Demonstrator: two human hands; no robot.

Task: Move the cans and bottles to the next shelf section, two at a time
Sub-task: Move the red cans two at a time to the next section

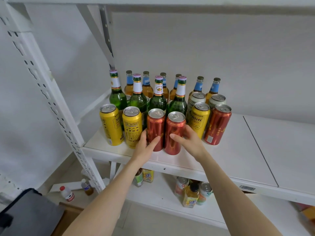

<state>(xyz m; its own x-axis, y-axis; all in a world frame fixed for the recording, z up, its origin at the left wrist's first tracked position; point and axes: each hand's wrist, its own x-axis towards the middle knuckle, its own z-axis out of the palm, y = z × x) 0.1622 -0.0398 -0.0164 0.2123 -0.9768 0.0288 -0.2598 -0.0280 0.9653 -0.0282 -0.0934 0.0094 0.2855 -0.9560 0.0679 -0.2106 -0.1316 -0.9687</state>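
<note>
Head view, looking down on a white metal shelf board [221, 150]. Drinks are packed at its left end: green glass bottles [157, 101] in the middle row, amber glass bottles with blue neck labels [147, 86] behind, tall cans in front. Front row from the left: two yellow aluminium cans [132, 126], left red aluminium can [155, 122], right red aluminium can [175, 126], then another yellow and red pair further right.

Left hand [146, 146] wraps the left red aluminium can low on its body, thumb across the front face, the other fingers [144, 134] slipped into the gap beside the yellow neighbour. Right hand [190, 142] mirrors it on the right red aluminium can, thumb in front, fingers [187, 131] curled round the far side. Both grips look closed on the cans (how firmly, cannot tell). The cans stand upright, touching each other, bases seemingly on the board.

One can per hand fits the two-at-a-time rule. Taking the front middle pair probably spares the bottles behind from knocks. Next section [281, 150], right of the dark seam [259, 150], lies well apart from both hands.
</note>
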